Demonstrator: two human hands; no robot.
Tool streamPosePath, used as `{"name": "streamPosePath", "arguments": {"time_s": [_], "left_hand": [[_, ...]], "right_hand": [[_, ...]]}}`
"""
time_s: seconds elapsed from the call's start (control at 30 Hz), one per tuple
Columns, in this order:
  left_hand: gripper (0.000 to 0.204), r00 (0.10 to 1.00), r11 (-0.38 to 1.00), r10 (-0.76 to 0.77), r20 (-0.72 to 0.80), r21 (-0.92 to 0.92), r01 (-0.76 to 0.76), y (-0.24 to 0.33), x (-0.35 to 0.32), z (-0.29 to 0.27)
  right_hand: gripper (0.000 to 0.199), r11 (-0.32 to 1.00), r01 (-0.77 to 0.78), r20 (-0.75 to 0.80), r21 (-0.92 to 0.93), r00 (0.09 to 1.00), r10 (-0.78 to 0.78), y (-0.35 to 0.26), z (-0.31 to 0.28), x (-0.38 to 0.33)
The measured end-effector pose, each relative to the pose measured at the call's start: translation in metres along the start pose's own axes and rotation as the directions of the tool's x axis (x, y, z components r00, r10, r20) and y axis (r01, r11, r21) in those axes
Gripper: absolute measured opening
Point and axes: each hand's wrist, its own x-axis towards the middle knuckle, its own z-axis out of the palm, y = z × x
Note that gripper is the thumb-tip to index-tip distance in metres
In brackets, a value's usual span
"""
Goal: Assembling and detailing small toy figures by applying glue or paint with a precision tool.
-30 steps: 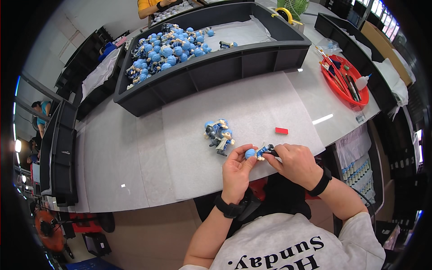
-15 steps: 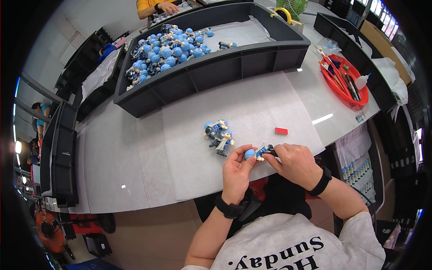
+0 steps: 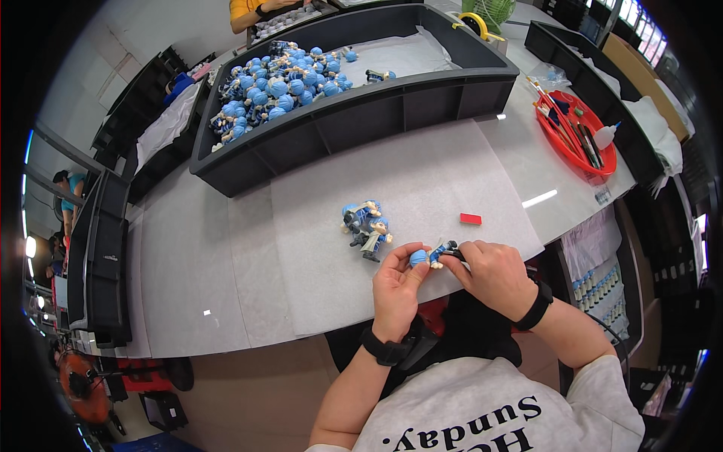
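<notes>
Near the front edge of the table, my left hand [image 3: 397, 290] pinches a small blue-haired figurine [image 3: 419, 258] by its head. The figurine lies sideways, its dark feet pointing right. My right hand [image 3: 493, 275] is closed at the legs end, with a dark slim thing partly showing between thumb and fingers; its kind is hidden. Just beyond my left hand, a few similar figurines [image 3: 374, 235] are grouped on the white sheet [image 3: 316, 264]. A small red block [image 3: 471, 219] lies beyond my right hand.
A large dark grey bin [image 3: 354, 124] at the back holds a heap of blue-haired figurines [image 3: 279, 87]. To the right stands a red tray [image 3: 602, 172] with brushes, pens and a small white bottle [image 3: 605, 136]. Across the bin, another person's hand [image 3: 276, 5] shows.
My hands and the figurine have barely moved. The other person's hand at the back has lifted up toward the picture's upper edge.
</notes>
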Motion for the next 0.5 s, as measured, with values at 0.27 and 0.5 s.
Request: {"name": "streamPosePath", "arguments": {"time_s": [0.27, 0.5], "left_hand": [[0.025, 1.0, 1.0, 0.009, -0.005, 0.002, -0.009, 0.0009, -0.0008, 0.0009], [0.025, 1.0, 0.999, 0.026, 0.012, 0.023, -0.026, 0.0012, -0.0017, 0.0012]], "right_hand": [[0.031, 0.999, 0.04, -0.014, -0.031, 0.999, -0.04, 0.0002, -0.0019, 0.0006], [0.032, 0.999, 0.038, 0.01, -0.028, 0.999, -0.037, 0.0001, -0.0033, 0.0009]]}}
